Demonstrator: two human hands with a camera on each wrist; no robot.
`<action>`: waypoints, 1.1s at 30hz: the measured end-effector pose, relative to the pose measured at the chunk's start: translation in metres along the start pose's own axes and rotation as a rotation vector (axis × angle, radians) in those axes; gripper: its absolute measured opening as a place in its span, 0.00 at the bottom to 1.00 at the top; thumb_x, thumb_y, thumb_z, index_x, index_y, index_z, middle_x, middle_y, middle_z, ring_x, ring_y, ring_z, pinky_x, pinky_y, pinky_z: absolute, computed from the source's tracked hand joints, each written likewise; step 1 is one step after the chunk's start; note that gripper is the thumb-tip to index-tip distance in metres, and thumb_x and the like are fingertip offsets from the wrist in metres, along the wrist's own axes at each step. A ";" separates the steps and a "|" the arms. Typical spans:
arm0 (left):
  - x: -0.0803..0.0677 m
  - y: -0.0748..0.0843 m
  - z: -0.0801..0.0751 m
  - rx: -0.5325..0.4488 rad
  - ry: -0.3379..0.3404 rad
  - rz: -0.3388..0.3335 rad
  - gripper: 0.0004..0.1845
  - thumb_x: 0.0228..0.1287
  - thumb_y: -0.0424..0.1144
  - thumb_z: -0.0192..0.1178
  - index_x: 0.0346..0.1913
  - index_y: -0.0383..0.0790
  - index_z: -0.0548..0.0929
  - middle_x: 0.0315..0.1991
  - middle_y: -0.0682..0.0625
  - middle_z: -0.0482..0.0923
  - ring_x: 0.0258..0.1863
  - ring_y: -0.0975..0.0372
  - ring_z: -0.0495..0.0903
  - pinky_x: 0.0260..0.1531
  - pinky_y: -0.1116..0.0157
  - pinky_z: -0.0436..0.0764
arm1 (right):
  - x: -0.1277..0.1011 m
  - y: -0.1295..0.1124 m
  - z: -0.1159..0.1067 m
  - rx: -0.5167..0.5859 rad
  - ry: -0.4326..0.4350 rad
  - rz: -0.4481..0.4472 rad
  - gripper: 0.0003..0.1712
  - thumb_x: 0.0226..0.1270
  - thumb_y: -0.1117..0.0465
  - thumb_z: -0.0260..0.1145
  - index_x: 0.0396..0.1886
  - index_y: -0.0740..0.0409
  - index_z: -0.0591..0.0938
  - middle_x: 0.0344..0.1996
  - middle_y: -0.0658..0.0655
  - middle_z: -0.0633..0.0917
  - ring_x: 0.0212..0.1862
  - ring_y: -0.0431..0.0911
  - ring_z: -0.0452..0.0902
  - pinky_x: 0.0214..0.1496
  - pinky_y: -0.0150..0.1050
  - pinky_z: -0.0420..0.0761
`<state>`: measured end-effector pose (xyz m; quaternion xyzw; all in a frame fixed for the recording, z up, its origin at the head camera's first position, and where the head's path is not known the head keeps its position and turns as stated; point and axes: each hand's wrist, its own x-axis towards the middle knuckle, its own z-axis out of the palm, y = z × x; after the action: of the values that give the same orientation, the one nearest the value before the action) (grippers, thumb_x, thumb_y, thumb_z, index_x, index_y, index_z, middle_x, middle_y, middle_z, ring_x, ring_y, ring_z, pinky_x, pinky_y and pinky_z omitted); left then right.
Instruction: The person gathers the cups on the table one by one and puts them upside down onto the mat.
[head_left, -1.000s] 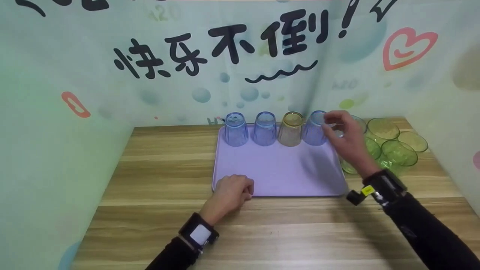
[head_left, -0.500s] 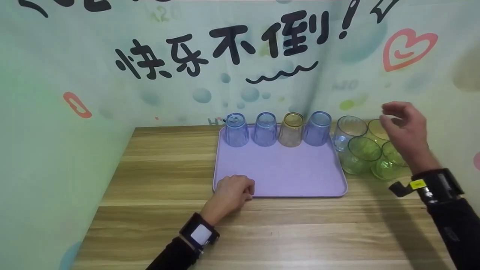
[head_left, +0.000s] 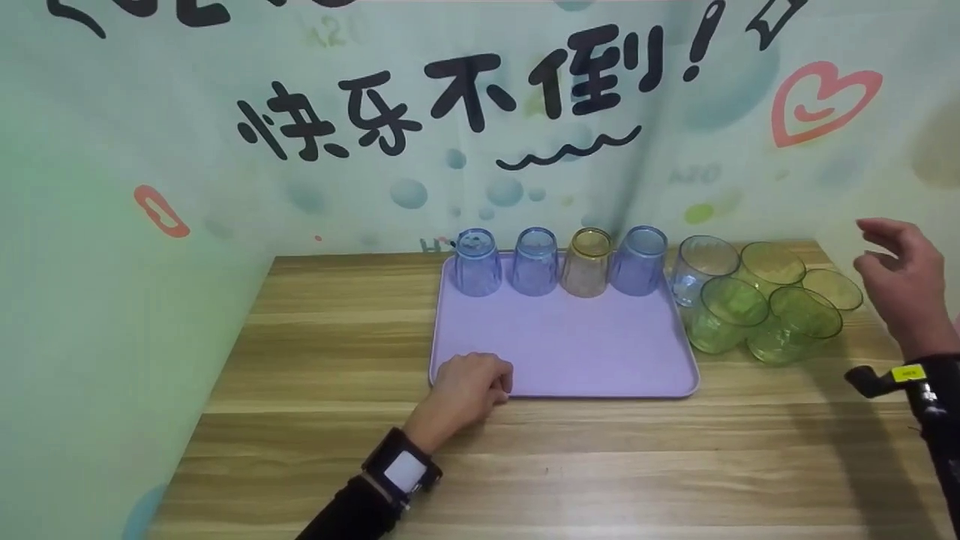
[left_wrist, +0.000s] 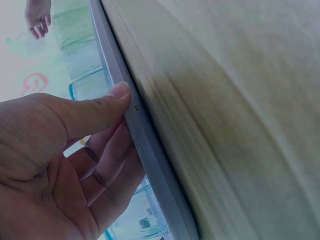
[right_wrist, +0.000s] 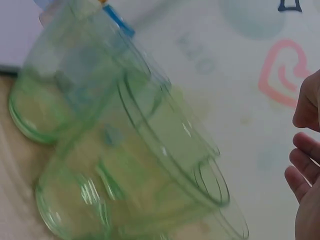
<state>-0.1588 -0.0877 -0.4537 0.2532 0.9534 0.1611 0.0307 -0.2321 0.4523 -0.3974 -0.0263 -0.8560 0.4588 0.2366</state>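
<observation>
Okay, left hand [head_left: 469,382] pinches the near edge of the lilac tray [head_left: 570,345], whose far edge carries four upside-down tumblers, left to right blue [head_left: 478,266], blue [head_left: 535,266], amber [head_left: 586,270], blue [head_left: 640,262]. Right hand [head_left: 907,281] has just swung rightward off that row, past five upright tumblers [head_left: 727,322] on the surface [head_left: 300,450], fingers bent with a narrow thumb gap and holding nothing, so the row looks released and settled, with those five off the tray. Backdrop [head_left: 337,210] lettering reads 快乐不倒!; yellow wrist tag [head_left: 909,373] too small to read.
</observation>
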 end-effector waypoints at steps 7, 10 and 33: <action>0.001 0.000 0.001 0.004 0.009 0.015 0.07 0.59 0.38 0.74 0.30 0.49 0.84 0.27 0.59 0.79 0.31 0.61 0.80 0.29 0.62 0.78 | 0.000 0.029 -0.017 -0.091 -0.095 0.000 0.33 0.73 0.68 0.49 0.77 0.64 0.62 0.73 0.67 0.64 0.74 0.50 0.58 0.72 0.41 0.59; 0.002 0.000 0.002 0.002 0.011 0.016 0.07 0.60 0.38 0.74 0.30 0.49 0.84 0.27 0.59 0.79 0.31 0.61 0.80 0.29 0.61 0.78 | 0.001 0.041 -0.023 -0.098 -0.261 0.015 0.38 0.73 0.70 0.50 0.80 0.64 0.52 0.75 0.73 0.56 0.77 0.59 0.48 0.74 0.42 0.53; 0.000 0.000 0.001 0.003 0.011 0.019 0.06 0.59 0.39 0.74 0.31 0.49 0.85 0.28 0.58 0.80 0.32 0.60 0.80 0.30 0.61 0.78 | 0.004 0.068 -0.023 0.051 -0.752 0.044 0.63 0.52 0.88 0.61 0.81 0.56 0.41 0.70 0.83 0.50 0.58 0.34 0.70 0.48 0.29 0.79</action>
<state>-0.1588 -0.0873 -0.4552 0.2613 0.9514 0.1615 0.0237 -0.2375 0.5102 -0.4400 0.1315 -0.8705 0.4628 -0.1038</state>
